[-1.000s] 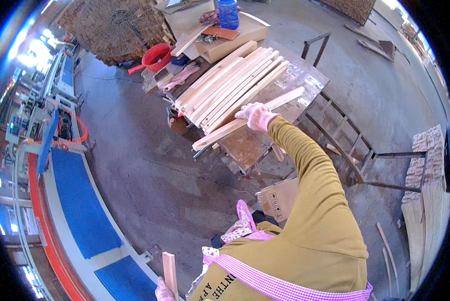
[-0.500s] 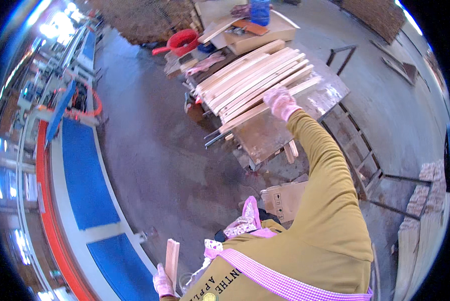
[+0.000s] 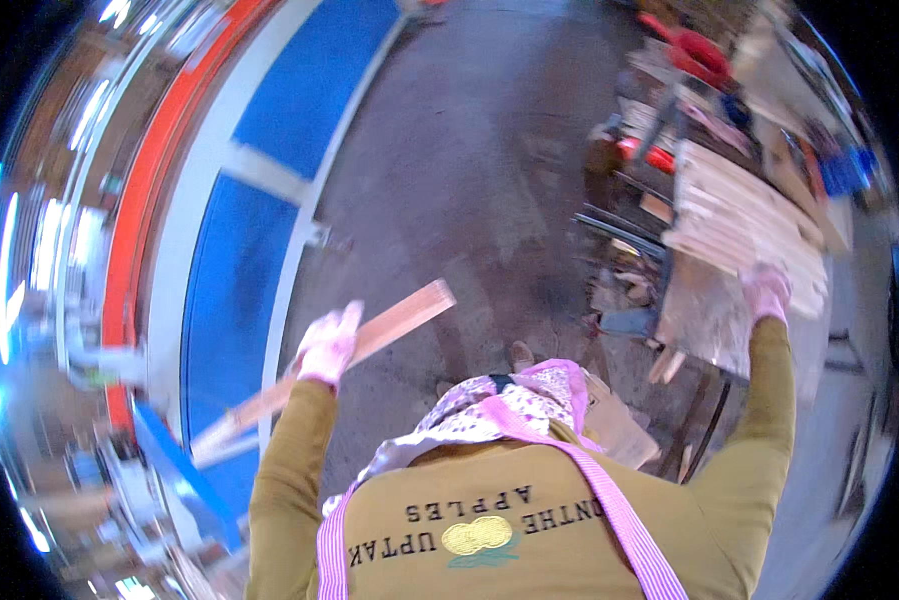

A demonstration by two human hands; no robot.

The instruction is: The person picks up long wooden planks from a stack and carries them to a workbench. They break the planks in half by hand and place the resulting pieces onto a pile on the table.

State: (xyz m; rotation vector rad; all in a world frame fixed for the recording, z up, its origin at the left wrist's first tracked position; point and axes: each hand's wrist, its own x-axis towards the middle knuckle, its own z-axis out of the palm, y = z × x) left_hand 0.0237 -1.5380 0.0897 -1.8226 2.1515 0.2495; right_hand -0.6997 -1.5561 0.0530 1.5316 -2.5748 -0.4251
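Note:
My left hand (image 3: pixel 327 348), in a pale pink glove, is closed around a long wooden strip (image 3: pixel 401 318). The strip slants from the blue-topped machine bed up toward the middle of the view. Near its lower end a second pale piece (image 3: pixel 227 448) shows, partly hidden. Over on the right, my gloved right hand (image 3: pixel 767 292) is at the near side of a stack of wooden strips (image 3: pixel 739 205) and touches it. Motion blur smears its fingers, so their grip is unclear. The stack lies on a worn metal-topped table (image 3: pixel 704 310).
A long machine bed with blue panels (image 3: pixel 239 275) and an orange-red rail (image 3: pixel 159 150) runs along the left. A red pan (image 3: pixel 697 55), a blue container (image 3: pixel 844 172) and cardboard (image 3: pixel 619 425) are around the table. Short wood offcuts (image 3: pixel 666 364) stick out below it.
The view has swung toward the left, so the table now appears farther right. My left hand and its strip have come up into fuller view. My right hand remains at the stack.

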